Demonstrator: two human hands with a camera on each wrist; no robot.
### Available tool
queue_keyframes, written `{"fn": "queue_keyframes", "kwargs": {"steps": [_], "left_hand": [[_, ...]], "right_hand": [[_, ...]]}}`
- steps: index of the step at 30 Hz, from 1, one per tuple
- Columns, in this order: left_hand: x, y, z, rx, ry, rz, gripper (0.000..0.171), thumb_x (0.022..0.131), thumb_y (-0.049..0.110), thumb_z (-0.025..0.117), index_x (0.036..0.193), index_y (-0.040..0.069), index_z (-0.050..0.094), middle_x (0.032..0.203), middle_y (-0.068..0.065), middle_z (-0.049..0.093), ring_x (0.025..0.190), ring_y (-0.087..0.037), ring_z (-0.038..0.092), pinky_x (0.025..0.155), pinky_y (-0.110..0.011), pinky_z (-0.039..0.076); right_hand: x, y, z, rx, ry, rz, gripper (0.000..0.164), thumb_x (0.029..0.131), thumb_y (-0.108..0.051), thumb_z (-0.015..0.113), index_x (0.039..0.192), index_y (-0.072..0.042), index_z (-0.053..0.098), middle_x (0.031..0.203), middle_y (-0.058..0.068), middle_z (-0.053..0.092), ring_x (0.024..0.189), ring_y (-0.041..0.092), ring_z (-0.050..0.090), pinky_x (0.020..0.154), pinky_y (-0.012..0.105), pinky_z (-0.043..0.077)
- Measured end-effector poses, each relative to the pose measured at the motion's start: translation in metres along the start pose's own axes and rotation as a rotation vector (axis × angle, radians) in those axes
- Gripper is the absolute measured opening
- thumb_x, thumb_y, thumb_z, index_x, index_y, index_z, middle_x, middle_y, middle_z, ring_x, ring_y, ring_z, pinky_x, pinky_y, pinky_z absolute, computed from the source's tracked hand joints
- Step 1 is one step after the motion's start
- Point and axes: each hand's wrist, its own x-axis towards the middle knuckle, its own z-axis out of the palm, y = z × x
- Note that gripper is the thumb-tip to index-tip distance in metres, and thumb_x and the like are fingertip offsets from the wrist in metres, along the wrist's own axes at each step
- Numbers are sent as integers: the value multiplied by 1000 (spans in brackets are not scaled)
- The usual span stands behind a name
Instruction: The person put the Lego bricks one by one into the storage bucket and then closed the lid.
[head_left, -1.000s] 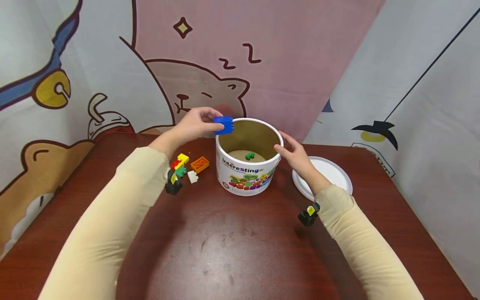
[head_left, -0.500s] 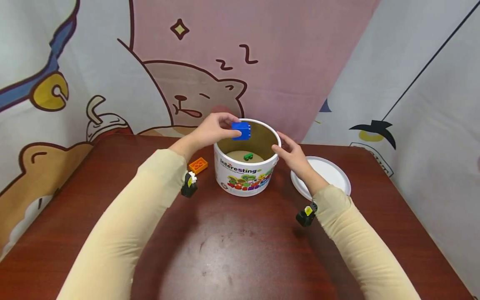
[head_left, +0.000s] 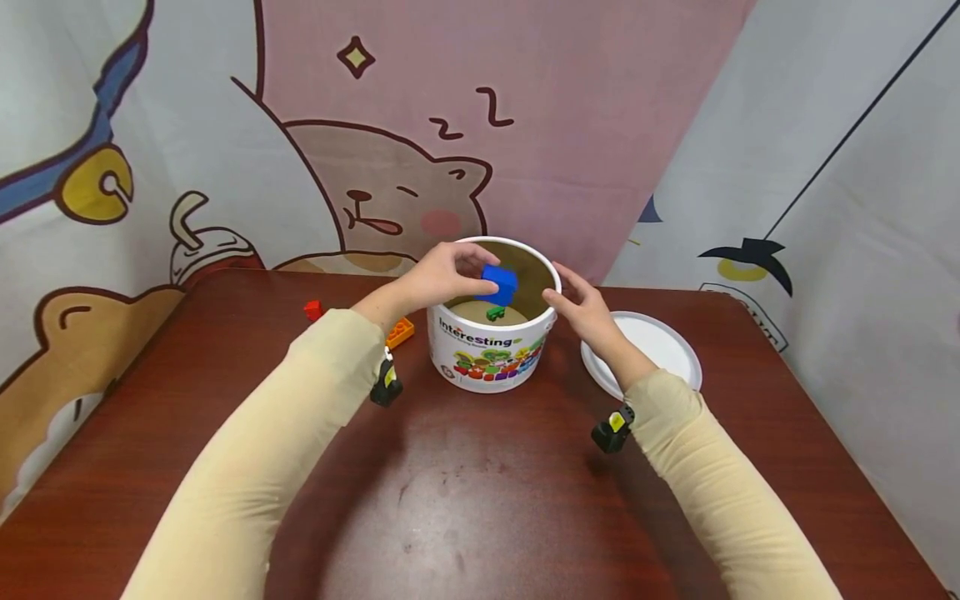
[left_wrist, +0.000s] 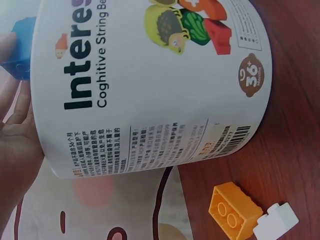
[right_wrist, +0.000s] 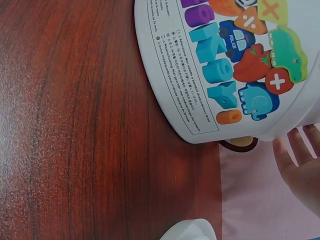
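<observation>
My left hand (head_left: pixel 435 279) pinches a blue toy building brick (head_left: pixel 502 283) between thumb and fingers, over the mouth of a white bucket (head_left: pixel 480 362). Printed "Interesting", the bucket stands upright on the table. Inside, on its floor, lies a small green piece (head_left: pixel 496 313). My right hand (head_left: pixel 592 312) holds the bucket's right rim, thumb over the edge and fingers along the outside. In the left wrist view, the blue brick (left_wrist: pixel 21 47) is partly hidden behind the bucket wall.
Left of the bucket lie an orange brick (left_wrist: pixel 232 210) and a white brick (left_wrist: pixel 276 221), side by side. A red brick (head_left: pixel 313 310) shows beyond my left sleeve, which covers other table area. A round white lid (head_left: pixel 663 354) lies right of the bucket, partly under my right arm.
My left hand has carried the blue brick rightward from the bucket's left rim to over its opening, then lower. The left forearm now covers most of the loose bricks. My right hand stays on the rim.
</observation>
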Motion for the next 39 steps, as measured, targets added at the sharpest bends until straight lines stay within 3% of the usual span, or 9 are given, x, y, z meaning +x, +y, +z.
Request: {"fn": "queue_keyframes", "kwargs": {"steps": [6,11,15,19,24,28,34,39], "left_hand": [[-2,0,-7,-48,19,37,36,83,15,70,116,2,61,113,-14,64,105,-23,61,97,-32,45],[-14,-10,-34,-79,128,1,37,84,15,69,117,2,61,115,-16,62,104,-23,59,94,-35,46],[-30,-38,-64,-70,233,-92,39,86,22,67,120,5,59,118,-14,61,105,-19,58,92,-34,47],[-50,-76,-87,-42,326,-220,45,88,35,63,123,8,56,117,-8,59,102,-15,54,90,-30,44],[-79,-114,-101,-33,409,-358,58,89,45,57,130,4,50,125,-11,52,111,-23,49,100,-39,40],[-95,-139,-105,-9,452,-444,60,90,44,56,132,2,47,132,-18,47,120,-30,44,104,-46,35],[-107,-171,-105,19,429,-539,62,91,35,56,139,-1,40,141,-24,41,128,-38,38,108,-51,31],[-108,-184,-103,68,342,-586,61,92,27,57,141,-1,36,144,-27,36,126,-42,36,108,-54,29]], "right_hand": [[1,2,0,2,2,8,56,95,-15,53,146,-9,31,144,19,41,127,31,44,90,20,43],[2,2,0,12,3,0,56,95,-15,53,146,-8,32,145,19,40,129,30,42,100,33,41],[2,2,0,8,12,4,55,95,-15,53,146,-9,32,144,19,41,125,27,45,93,22,43],[1,3,0,-3,30,-5,54,94,-13,53,145,-8,34,138,22,46,109,11,51,83,13,41],[2,5,2,18,33,-23,54,94,-11,54,144,-7,35,135,26,47,95,-2,51,82,12,41],[3,5,3,39,28,-18,54,94,-10,53,144,-7,35,140,22,44,109,8,50,84,11,41],[2,4,5,64,27,-20,54,94,-9,52,144,-5,33,144,20,41,126,29,43,86,10,40],[2,5,4,66,32,-18,54,94,-9,52,144,-5,33,144,19,40,128,29,43,86,10,40]]}}
